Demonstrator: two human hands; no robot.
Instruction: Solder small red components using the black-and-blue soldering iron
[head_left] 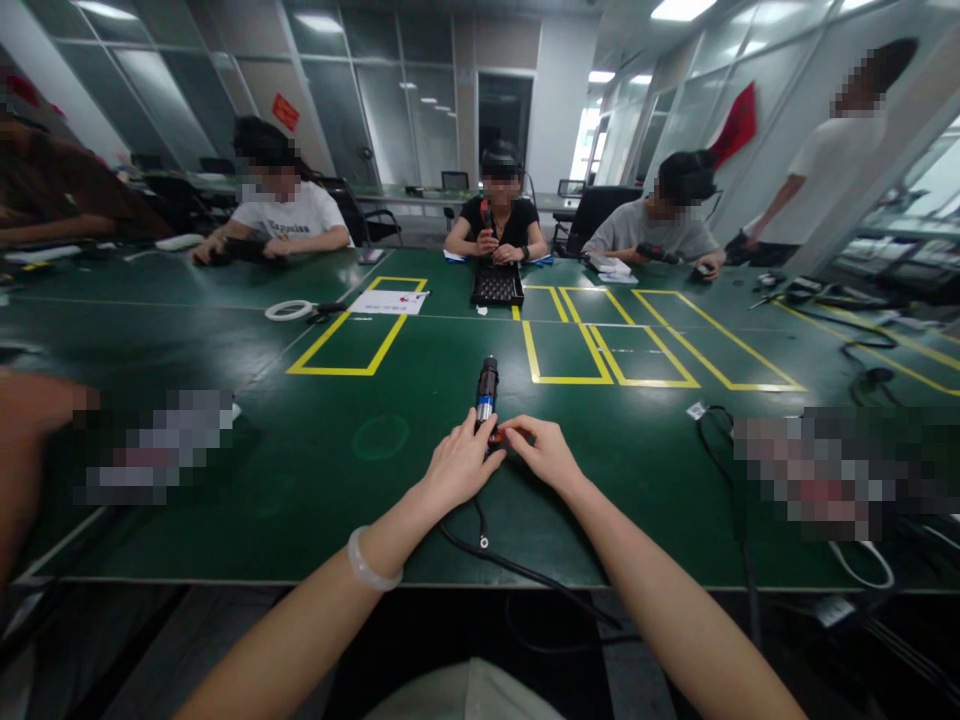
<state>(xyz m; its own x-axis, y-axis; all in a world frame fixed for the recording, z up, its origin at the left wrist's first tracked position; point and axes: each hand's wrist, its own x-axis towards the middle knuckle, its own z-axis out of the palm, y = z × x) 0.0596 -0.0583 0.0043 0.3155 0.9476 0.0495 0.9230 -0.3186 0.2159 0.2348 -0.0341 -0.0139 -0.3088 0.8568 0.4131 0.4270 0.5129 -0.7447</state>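
Observation:
A cylindrical power tool [487, 385], black with a silver and blue band, lies on the green table in front of me, its narrow tip pointing away. My left hand [463, 460] is closed over its near end from the left. From the right, my right hand [544, 450] has its fingers bent together at a small orange part [497, 436] on the tool's side; the fingertips partly hide it. A black cable [517, 570] runs on the table below my hands toward the front edge. A short lead ending in a metal ring [484, 542] lies beside it.
Yellow tape rectangles [574, 380] mark the green table [315, 540]. Ahead are a black tray [497, 288], a white sheet [388, 302] and a white cable coil [291, 311]. More black cables [724, 440] lie at right. People sit across the table; another person's arm [37, 430] reaches in at left.

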